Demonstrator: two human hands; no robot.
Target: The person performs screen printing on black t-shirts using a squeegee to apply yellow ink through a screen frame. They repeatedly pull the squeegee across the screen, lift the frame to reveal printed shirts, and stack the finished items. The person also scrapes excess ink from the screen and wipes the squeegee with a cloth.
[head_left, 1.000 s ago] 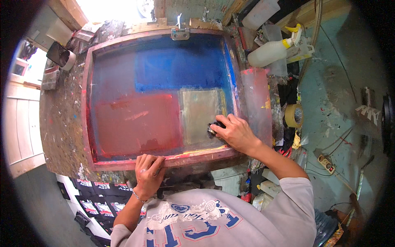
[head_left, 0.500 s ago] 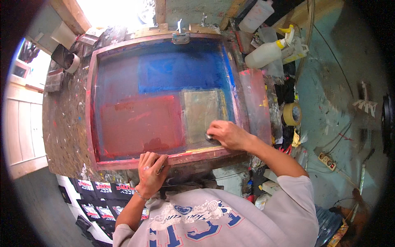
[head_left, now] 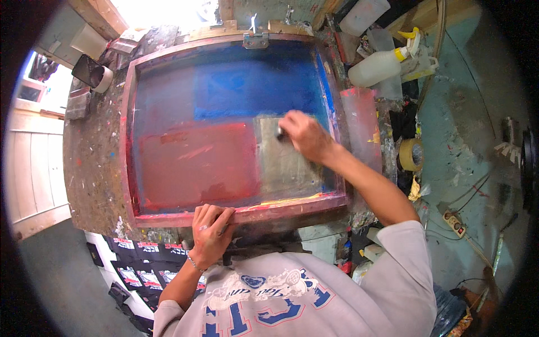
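Observation:
A wooden-framed printing screen point(head_left: 292, 213) lies on the worktable, held at its far edge by a metal hinge clamp point(head_left: 256, 40). Its mesh carries a blue area point(head_left: 252, 84) at the back, a dark red area point(head_left: 196, 163) at the near left and a beige patch point(head_left: 286, 174) at the near right. My right hand point(head_left: 307, 136) is closed over the far part of the beige patch. A small dark thing point(head_left: 279, 133) peeks out under its fingers, mostly hidden. With its fingers curled over the near rail, my left hand point(head_left: 212, 227) grips the screen frame.
Right of the screen are a spray bottle point(head_left: 375, 69) with yellow trigger, a tape roll point(head_left: 411, 155) and a pinkish sheet point(head_left: 362, 121). A power strip point(head_left: 455, 223) hangs farther right. A dark container point(head_left: 90, 72) sits far left on the stained table point(head_left: 92, 168). Printed black pieces point(head_left: 147, 279) lie below.
My right hand has moved away from me, from the near edge of the beige patch to its far part. My left hand stays on the near rail. The whole view has shifted slightly.

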